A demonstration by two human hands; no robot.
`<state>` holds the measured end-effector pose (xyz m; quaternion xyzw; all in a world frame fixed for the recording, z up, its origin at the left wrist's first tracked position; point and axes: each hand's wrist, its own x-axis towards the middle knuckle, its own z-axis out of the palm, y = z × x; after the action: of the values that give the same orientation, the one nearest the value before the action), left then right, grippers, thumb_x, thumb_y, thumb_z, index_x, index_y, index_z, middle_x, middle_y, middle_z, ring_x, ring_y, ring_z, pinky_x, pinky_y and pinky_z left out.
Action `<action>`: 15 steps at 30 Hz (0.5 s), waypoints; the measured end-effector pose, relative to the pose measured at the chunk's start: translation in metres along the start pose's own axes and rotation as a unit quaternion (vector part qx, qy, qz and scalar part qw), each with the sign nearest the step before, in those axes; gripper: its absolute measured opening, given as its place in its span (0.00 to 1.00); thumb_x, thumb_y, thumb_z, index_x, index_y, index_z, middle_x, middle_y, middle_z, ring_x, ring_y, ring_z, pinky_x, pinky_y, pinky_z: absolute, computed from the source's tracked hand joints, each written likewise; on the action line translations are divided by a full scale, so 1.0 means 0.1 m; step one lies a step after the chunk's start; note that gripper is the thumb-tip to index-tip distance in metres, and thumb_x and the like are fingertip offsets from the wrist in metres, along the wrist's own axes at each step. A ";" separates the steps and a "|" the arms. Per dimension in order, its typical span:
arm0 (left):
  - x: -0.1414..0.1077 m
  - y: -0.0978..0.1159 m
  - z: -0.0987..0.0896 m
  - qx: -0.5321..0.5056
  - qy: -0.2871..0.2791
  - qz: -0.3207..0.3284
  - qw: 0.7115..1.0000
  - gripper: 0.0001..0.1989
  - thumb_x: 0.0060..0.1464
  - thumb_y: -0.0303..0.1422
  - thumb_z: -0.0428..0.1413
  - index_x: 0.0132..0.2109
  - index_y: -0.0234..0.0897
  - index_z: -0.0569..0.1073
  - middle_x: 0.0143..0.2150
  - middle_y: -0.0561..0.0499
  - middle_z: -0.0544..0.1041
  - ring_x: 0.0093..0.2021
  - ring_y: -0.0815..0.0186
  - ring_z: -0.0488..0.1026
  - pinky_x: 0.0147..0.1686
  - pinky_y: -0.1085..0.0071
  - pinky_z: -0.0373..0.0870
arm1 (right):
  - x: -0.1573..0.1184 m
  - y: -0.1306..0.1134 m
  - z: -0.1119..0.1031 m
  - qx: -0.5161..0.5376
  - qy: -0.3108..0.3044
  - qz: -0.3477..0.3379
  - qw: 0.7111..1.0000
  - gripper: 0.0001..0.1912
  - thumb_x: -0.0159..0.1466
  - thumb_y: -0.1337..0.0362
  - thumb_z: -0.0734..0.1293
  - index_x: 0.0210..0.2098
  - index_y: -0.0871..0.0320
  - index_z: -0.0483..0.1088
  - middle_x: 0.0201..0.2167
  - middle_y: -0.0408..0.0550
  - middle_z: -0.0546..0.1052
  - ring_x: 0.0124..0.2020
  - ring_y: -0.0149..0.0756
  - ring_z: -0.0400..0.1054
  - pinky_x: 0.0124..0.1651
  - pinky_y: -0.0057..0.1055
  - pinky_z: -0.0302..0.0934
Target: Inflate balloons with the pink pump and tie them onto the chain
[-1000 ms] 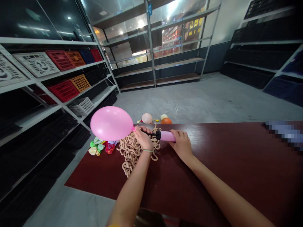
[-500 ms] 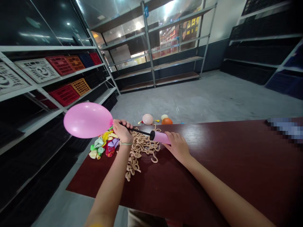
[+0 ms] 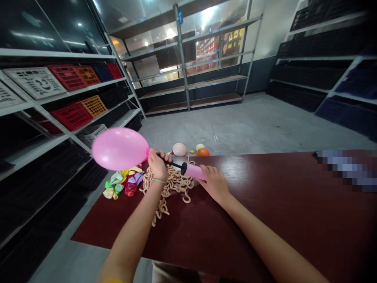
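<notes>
An inflated pink balloon (image 3: pixel 120 148) extends to the left from my left hand (image 3: pixel 159 163), whose fingers are closed at the balloon's neck and around the black rod end of a pump. My right hand (image 3: pixel 216 182) is wrapped round the pink barrel of the hand pump (image 3: pixel 193 171). Between the hands the black rod and collar show. Beneath them lies a heap of tan curled pieces (image 3: pixel 176 182) on the dark red table (image 3: pixel 250 188). Uninflated balloons in several colours (image 3: pixel 117 179) are piled to the left of that heap.
Beyond the table's far edge are a pale pink balloon (image 3: pixel 179 149) and an orange balloon (image 3: pixel 203 152). A pixelated object (image 3: pixel 347 167) lies at the right. Shelves with crates (image 3: pixel 69 77) stand left, more racks behind.
The pump rod between my hands shows shorter, with my left hand nearer the black collar. The pink balloon has shifted right in view, while the table and shelves have shifted slightly left.
</notes>
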<state>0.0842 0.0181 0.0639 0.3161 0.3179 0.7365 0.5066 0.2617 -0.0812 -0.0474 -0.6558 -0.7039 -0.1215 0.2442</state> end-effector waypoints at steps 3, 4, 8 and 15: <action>0.24 0.29 0.00 -0.010 0.005 0.031 0.999 0.12 0.59 0.40 0.52 0.33 0.41 0.59 0.20 0.60 0.57 0.15 0.75 0.55 0.17 0.77 0.51 | 0.01 0.00 0.02 0.005 0.002 -0.002 1.000 0.25 0.67 0.54 0.64 0.59 0.58 0.60 0.45 0.53 0.74 0.44 0.44 0.64 0.43 0.35 0.53; 0.27 0.31 0.02 -0.015 0.019 0.039 0.999 0.12 0.59 0.40 0.52 0.33 0.41 0.59 0.20 0.60 0.57 0.15 0.75 0.54 0.17 0.77 0.50 | 0.01 0.00 0.02 0.005 0.003 0.000 1.000 0.25 0.67 0.53 0.64 0.59 0.58 0.60 0.45 0.53 0.74 0.44 0.44 0.64 0.43 0.35 0.53; 0.09 0.04 0.17 -0.025 0.077 0.040 0.996 0.10 0.60 0.38 0.49 0.32 0.41 0.57 0.20 0.60 0.56 0.15 0.75 0.53 0.15 0.75 0.48 | 0.01 0.03 0.03 -0.009 0.017 0.035 0.999 0.24 0.67 0.54 0.64 0.59 0.58 0.60 0.47 0.54 0.73 0.46 0.45 0.62 0.43 0.36 0.51; -0.39 -0.58 0.23 -0.021 0.048 -0.022 0.998 0.15 0.60 0.43 0.49 0.30 0.41 0.56 0.20 0.60 0.58 0.15 0.74 0.57 0.17 0.76 0.56 | -0.01 0.03 -0.02 -0.021 0.022 0.041 0.999 0.24 0.66 0.56 0.65 0.58 0.56 0.60 0.48 0.54 0.72 0.47 0.45 0.61 0.44 0.36 0.51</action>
<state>0.1451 0.0014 0.0262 0.2624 0.3329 0.7463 0.5131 0.2647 -0.0825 -0.0469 -0.6860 -0.6684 -0.1409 0.2504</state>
